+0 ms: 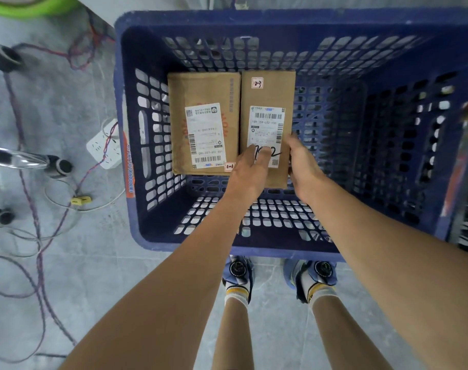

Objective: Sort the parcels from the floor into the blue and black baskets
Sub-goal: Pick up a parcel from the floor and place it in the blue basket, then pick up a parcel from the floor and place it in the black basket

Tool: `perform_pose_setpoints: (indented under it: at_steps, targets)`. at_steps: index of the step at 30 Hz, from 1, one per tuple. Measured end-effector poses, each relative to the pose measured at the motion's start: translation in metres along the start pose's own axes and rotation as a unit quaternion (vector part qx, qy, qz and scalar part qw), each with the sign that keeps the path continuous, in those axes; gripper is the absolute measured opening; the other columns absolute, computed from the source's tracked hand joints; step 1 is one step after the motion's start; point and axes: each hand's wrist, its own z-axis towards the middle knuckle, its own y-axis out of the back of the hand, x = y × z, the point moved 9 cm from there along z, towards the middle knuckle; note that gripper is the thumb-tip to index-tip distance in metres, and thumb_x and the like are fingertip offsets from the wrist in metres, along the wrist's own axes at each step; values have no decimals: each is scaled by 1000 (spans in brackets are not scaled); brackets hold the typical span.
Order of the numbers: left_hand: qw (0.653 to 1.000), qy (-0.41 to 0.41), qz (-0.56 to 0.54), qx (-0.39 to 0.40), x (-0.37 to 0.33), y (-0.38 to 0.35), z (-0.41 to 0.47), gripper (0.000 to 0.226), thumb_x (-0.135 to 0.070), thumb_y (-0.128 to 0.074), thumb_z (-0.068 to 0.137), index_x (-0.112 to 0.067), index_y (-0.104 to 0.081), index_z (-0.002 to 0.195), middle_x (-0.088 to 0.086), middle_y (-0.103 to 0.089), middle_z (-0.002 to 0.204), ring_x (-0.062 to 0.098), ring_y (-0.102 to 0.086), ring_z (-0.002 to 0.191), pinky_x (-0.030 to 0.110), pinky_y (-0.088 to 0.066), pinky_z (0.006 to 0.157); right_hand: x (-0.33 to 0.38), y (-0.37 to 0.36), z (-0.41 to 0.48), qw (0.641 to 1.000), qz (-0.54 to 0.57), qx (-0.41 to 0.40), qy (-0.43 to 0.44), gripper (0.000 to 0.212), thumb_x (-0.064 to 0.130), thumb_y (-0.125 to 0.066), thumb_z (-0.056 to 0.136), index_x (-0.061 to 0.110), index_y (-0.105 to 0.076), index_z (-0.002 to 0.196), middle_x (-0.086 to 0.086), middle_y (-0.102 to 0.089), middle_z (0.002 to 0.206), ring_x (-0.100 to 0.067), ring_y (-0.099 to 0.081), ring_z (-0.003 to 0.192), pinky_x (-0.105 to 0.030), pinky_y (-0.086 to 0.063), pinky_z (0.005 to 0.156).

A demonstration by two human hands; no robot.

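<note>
A large blue basket (136,209) with slotted walls fills the middle of the head view. Inside it, at the left, a brown cardboard parcel (203,92) with a white label lies flat. Right beside it is a second brown parcel (267,94) with a white label and a small "2-3" sticker. Both of my hands hold this second parcel by its near end: my left hand (250,172) on top with fingers over the label, my right hand (303,166) on its right edge. The right half of the basket floor is bare.
A white power strip (104,148) and tangled red, blue and white cables (38,225) lie on the grey floor left of the basket. Dark stand feet (60,166) sit there too. My shoes (238,273) stand just before the basket's near rim. A dark object shows at the right edge.
</note>
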Motion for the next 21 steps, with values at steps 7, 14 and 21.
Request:
perform_pose_setpoints:
  at_steps: [7, 14, 21]
  targets:
    - [999, -22, -44, -18, -72, 19, -77, 59, -58, -36, 106, -32, -36, 159, -2, -37, 164, 23, -34, 150, 40, -27, 116, 68, 18, -87, 996, 55, -17, 66, 58, 53, -39, 111, 29, -34, 163, 7, -39, 166, -10, -38, 150, -32, -26, 122]
    - [987, -129, -93, -39, -228, 43, -224, 76, -80, -43, 87, -37, -48, 150, -6, -52, 154, 20, -47, 142, 49, -31, 122, 200, 66, -244, 969, 135, -15, 204, 56, 53, -40, 110, 33, -35, 163, 15, -35, 167, -2, -35, 149, -31, -21, 126]
    - [962, -252, -105, -1, -385, 46, -390, 100, -92, -44, 67, -39, -47, 152, -16, -47, 157, 7, -43, 144, 45, -30, 124, 341, 136, -448, 924, 179, -36, 336, 38, 55, -30, 111, 47, -42, 146, 47, -58, 108, 30, -55, 96, -4, -39, 91]
